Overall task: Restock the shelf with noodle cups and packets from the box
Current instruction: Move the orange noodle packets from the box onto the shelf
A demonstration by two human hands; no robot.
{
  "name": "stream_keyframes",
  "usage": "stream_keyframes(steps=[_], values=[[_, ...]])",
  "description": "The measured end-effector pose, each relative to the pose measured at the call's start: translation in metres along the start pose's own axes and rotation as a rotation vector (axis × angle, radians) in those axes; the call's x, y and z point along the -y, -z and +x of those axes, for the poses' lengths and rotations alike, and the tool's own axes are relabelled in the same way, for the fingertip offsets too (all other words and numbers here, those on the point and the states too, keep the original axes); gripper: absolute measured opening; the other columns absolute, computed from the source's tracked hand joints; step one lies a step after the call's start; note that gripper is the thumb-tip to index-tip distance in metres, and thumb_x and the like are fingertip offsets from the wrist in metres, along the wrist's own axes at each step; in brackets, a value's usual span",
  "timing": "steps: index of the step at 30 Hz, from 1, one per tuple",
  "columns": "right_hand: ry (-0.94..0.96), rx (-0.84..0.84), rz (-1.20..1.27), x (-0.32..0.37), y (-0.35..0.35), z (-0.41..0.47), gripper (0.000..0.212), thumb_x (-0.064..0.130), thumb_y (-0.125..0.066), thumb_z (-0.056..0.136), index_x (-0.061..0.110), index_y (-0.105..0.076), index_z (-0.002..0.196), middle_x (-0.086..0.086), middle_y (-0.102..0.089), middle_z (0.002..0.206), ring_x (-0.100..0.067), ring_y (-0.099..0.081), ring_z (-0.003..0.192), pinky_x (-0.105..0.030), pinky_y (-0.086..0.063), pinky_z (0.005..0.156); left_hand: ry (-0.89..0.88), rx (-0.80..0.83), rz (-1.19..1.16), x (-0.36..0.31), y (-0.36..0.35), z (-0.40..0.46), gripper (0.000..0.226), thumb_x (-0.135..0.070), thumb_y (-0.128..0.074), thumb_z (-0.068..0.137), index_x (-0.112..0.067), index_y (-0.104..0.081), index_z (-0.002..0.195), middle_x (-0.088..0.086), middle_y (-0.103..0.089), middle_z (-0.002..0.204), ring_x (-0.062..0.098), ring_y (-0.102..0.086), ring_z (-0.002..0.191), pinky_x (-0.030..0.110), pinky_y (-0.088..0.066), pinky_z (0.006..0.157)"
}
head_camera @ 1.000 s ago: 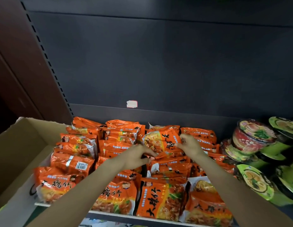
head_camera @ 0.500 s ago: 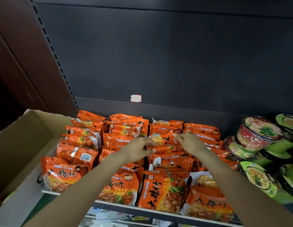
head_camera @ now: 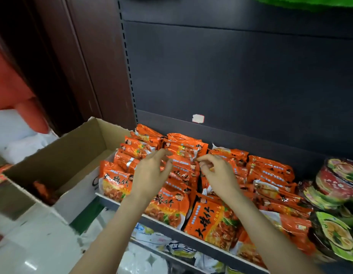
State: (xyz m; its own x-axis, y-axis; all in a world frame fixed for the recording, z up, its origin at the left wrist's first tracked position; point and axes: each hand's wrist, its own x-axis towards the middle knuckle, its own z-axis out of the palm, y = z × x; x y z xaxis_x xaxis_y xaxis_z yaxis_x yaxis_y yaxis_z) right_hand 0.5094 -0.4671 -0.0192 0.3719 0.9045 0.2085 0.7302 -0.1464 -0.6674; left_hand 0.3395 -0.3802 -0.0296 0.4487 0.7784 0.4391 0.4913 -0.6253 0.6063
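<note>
Several orange noodle packets (head_camera: 213, 218) lie stacked in rows on the dark shelf (head_camera: 193, 241). My left hand (head_camera: 152, 175) hovers just above the middle rows with relaxed, spread fingers and holds nothing. My right hand (head_camera: 217, 173) hovers beside it, fingers loosely bent, also holding nothing. Noodle cups (head_camera: 333, 182) with green and red lids are piled at the shelf's right end. The cardboard box (head_camera: 59, 165) stands open at the left, touching the shelf's end, with an orange packet (head_camera: 44, 191) low inside it.
The dark back panel (head_camera: 241, 86) rises behind the packets with a small white label (head_camera: 198, 118). A lower shelf holds white and yellow packets (head_camera: 171, 248). Pale floor (head_camera: 33, 244) lies at the lower left, beside a brown wall post (head_camera: 73, 62).
Both hands have let go of the packet they were setting into the middle row and lifted slightly off the pile. The camera has swung left, showing more of the box.
</note>
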Motion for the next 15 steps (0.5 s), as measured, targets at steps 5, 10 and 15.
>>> stream_keyframes(steps=[5,10,15], values=[[0.08,0.058,0.058,0.065,-0.068,0.0,0.021,0.013,-0.05,0.093,0.019,-0.067,0.106,0.002,-0.065,0.104,-0.008,-0.055,0.09,-0.019,-0.04,0.076,0.169,-0.097,0.047,0.061,0.069,-0.029,0.017,-0.025,-0.057,0.09,-0.021,-0.064,0.105,-0.005,-0.07,0.091,0.014,-0.063,0.076,0.028,-0.045,0.063],[0.115,0.15,0.079,0.138,-0.159,0.011,0.021,0.012,-0.05,0.094,0.017,-0.066,0.105,0.003,-0.064,0.102,-0.009,-0.056,0.087,-0.012,-0.04,0.07,0.367,-0.034,0.143,0.167,0.147,-0.045,0.015,-0.032,-0.058,0.088,-0.018,-0.064,0.09,-0.003,-0.067,0.079,0.022,-0.063,0.076,0.035,-0.051,0.067],[0.043,0.174,0.103,0.206,-0.254,0.029,0.022,0.009,-0.049,0.093,0.016,-0.066,0.105,-0.001,-0.065,0.102,-0.009,-0.055,0.087,-0.021,-0.043,0.074,0.412,0.049,0.165,0.28,0.223,-0.048,0.014,-0.021,-0.058,0.089,-0.016,-0.065,0.099,0.001,-0.067,0.095,0.02,-0.062,0.086,0.034,-0.052,0.078]])
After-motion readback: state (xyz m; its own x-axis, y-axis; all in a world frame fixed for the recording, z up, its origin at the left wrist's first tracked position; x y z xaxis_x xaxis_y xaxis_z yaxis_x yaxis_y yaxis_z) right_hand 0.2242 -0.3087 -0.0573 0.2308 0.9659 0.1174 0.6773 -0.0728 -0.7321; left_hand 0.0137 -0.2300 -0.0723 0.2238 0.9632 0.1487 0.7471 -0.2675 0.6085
